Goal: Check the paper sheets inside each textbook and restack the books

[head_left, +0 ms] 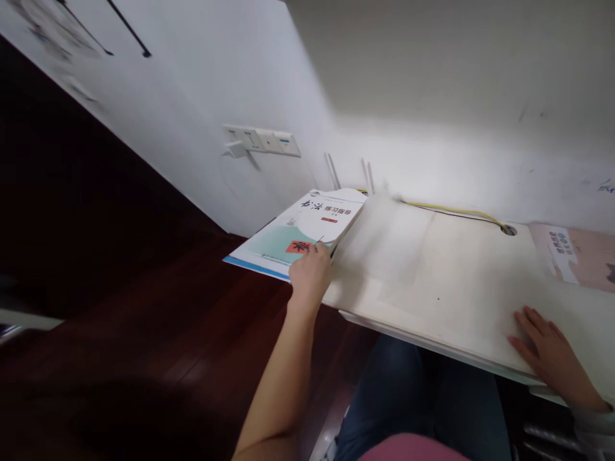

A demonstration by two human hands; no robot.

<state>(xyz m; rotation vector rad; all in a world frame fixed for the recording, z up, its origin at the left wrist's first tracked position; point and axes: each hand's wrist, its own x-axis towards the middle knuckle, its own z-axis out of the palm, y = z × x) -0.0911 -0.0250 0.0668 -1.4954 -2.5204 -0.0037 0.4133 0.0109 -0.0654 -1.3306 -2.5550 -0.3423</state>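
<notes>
My left hand (311,272) is closed on the near right edge of a workbook (288,224) at the desk's left end. The cover is white and pale green with Chinese print, a red patch and a blue strip; its lettering appears upside down. Part of the workbook extends past the desk's edge over the dark floor. What lies beneath it is hidden. My right hand (545,351) rests palm down near the front edge of the white desk (461,288), fingers apart, holding nothing.
A pink book (579,256) lies at the desk's right. Yellow and black cables (456,210) run along the wall into a round hole (509,230). Pale antennas (368,174) stand behind the workbook. A socket strip (262,140) with a plugged-in white charger (235,150) is on the left wall.
</notes>
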